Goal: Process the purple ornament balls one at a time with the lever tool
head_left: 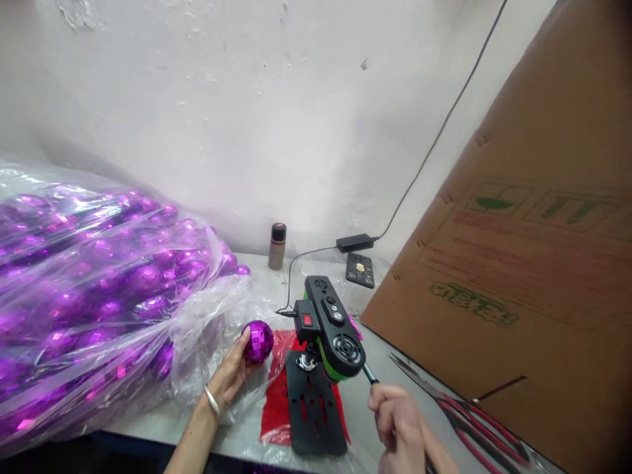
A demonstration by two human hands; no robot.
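Observation:
My left hand [232, 372] has its fingers around a shiny purple mirrored ball [259, 342], held just left of a black machine [336, 329] with green edges. This machine has round vents, a red switch and a slotted black base plate [316, 411]. On its right side, my right hand [402, 421] is closed around a slim rod [369, 374]. The rod's metal end meets the machine's front; whether it is fixed there I cannot tell. Under the base lies a red sheet [274, 411].
A large clear plastic bag [197, 329] full of purple balls fills the left. Behind stand a spray can [277, 247], a black power adapter [355, 243] and a dark phone-like slab [360, 270]. At right, red-handled scissors [474, 421] lie before a big cardboard box [518, 250].

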